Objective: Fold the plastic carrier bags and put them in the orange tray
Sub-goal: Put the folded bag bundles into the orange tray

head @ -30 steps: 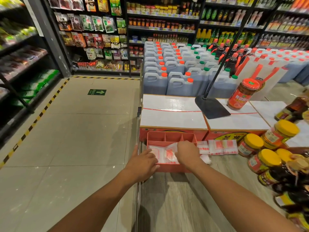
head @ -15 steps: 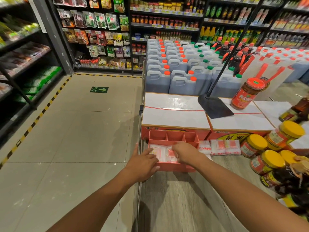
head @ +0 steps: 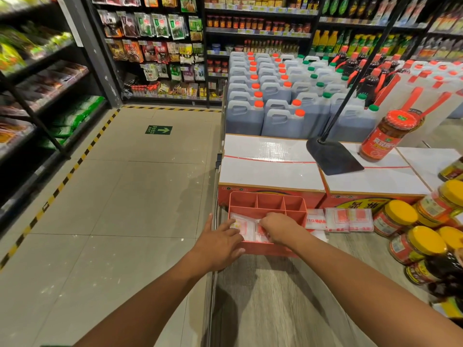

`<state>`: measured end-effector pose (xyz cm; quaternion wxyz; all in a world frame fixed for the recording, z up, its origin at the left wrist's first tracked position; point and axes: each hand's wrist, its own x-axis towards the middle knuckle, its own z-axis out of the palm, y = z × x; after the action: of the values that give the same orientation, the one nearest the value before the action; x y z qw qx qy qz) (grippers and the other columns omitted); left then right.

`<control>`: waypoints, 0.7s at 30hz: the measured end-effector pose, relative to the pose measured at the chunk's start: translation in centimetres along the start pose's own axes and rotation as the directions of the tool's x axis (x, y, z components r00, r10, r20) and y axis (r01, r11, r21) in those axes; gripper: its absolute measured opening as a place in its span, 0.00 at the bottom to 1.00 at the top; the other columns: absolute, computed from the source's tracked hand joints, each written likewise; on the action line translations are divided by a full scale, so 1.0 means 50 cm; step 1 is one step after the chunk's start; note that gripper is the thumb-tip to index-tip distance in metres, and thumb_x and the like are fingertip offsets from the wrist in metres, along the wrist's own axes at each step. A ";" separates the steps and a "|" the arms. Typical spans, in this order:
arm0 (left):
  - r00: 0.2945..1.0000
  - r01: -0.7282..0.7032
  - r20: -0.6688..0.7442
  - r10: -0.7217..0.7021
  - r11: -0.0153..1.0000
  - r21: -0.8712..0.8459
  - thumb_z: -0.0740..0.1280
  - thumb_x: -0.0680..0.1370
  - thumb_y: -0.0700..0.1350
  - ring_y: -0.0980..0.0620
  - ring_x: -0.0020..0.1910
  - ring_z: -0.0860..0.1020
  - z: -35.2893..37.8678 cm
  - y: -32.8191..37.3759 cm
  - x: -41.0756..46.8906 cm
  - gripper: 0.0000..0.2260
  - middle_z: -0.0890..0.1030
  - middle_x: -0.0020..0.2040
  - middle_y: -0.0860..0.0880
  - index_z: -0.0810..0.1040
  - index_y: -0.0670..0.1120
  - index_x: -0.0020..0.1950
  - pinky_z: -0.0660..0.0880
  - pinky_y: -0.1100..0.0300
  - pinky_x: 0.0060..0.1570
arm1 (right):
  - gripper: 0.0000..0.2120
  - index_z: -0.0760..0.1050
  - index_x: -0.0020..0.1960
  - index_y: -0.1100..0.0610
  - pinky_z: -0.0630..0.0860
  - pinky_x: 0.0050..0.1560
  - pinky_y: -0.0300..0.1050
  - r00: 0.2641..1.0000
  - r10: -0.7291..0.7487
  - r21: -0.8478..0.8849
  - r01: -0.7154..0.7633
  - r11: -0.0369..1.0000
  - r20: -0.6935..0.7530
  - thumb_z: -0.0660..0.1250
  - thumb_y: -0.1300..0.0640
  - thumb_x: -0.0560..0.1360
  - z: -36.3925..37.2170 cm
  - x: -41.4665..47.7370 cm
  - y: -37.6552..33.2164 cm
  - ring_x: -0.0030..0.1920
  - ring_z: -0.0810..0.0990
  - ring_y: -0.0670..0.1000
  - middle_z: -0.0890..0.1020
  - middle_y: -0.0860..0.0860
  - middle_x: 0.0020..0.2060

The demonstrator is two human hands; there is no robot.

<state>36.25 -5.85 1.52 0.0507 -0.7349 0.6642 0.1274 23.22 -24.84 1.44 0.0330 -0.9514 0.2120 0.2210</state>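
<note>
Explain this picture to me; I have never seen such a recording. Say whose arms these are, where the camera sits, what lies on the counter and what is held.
No machine: a person wears a camera on the head, looking down at their own arms. On the wooden counter stands an orange tray with folded plastic bags in its near part. The left hand rests straight-fingered on them; the right hand bends its fingers onto them, pinching or pressing, I cannot tell. Right of the tray lie more bags, beside yellow-lidded jars.

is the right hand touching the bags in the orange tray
Touching. The head view shows the right hand, fingers curled, on the folded bags in the orange tray.
</note>
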 end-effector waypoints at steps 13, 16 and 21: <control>0.991 0.094 -0.092 -0.096 0.995 -0.021 0.49 0.85 0.62 0.48 0.81 0.58 -0.010 0.048 0.010 0.23 0.72 0.75 0.52 0.73 0.54 0.72 0.40 0.31 0.77 | 0.05 0.82 0.53 0.49 0.77 0.49 0.43 0.951 0.092 0.346 0.016 0.938 -0.296 0.69 0.52 0.79 -0.036 -0.104 0.081 0.50 0.81 0.47 0.83 0.45 0.48; 0.978 0.099 -0.184 -0.101 0.995 -0.020 0.49 0.85 0.62 0.47 0.81 0.59 0.000 0.073 0.029 0.23 0.71 0.76 0.51 0.72 0.55 0.73 0.42 0.32 0.78 | 0.03 0.83 0.48 0.50 0.76 0.48 0.43 0.876 0.266 0.511 -0.026 0.859 -0.403 0.70 0.54 0.77 -0.037 -0.150 0.140 0.45 0.80 0.44 0.83 0.43 0.44; 0.967 0.063 -0.244 -0.076 0.996 -0.061 0.50 0.85 0.60 0.47 0.83 0.54 0.019 0.124 0.070 0.23 0.64 0.80 0.51 0.65 0.55 0.78 0.43 0.33 0.78 | 0.05 0.83 0.42 0.52 0.73 0.40 0.41 0.788 0.517 0.694 -0.165 0.701 -0.335 0.71 0.60 0.75 0.020 -0.198 0.231 0.40 0.81 0.44 0.84 0.45 0.39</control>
<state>30.31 -9.68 0.28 -0.0468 -0.7689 0.6356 0.0510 9.93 -31.31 5.19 0.2498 -0.8471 0.4537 -0.1190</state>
